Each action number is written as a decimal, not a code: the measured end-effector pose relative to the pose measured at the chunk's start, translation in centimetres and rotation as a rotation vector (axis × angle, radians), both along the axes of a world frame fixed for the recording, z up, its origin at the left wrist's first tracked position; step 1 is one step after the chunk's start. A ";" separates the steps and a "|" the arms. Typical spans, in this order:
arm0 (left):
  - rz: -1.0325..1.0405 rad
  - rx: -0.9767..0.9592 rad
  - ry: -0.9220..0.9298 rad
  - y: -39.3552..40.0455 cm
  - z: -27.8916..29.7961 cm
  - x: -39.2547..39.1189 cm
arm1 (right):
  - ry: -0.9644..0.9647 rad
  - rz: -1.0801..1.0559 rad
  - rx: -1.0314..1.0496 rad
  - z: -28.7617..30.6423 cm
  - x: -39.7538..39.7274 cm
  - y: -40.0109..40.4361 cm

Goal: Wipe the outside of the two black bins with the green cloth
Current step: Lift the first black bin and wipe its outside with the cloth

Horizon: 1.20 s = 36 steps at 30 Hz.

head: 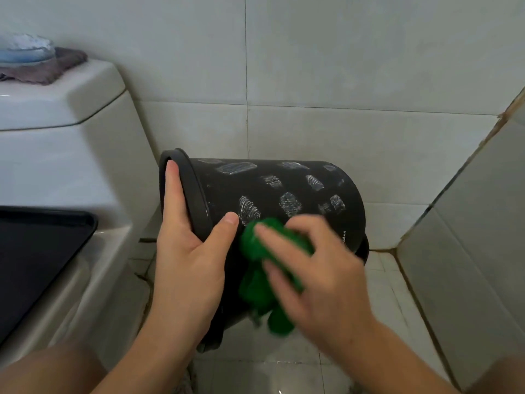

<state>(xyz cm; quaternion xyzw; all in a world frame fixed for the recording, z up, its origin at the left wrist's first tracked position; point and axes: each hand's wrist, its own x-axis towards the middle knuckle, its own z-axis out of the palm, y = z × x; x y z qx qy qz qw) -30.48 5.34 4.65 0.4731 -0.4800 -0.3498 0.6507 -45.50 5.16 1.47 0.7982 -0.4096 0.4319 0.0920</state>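
A black bin [284, 189] lies tipped on its side in mid-air, its rim to the left and its base to the right. White scribbled patches mark its upper side. My left hand [190, 251] grips the rim, fingers inside the opening and thumb on the outer wall. My right hand [321, 268] holds a bunched green cloth [261, 277] against the bin's near side; the cloth is blurred. Only one bin can be seen; behind its base at the lower right sits a dark shape that I cannot make out.
A white toilet cistern [71, 155] stands at the left, with a grey cloth [48, 68] and a blue brush on its lid. The black toilet lid [37, 257] is at the far left. Tiled walls close in behind and to the right; tiled floor [380, 302] lies below.
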 end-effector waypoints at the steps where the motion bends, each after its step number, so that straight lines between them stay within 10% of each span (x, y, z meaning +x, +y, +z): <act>1: -0.004 -0.001 0.000 0.0 0.0 0.1 | 0.057 0.065 -0.010 -0.2 0.6 0.9; 36: -0.066 -0.072 -0.122 1.1 -0.2 -1.1 | -0.104 0.044 0.107 1.5 0.0 -0.5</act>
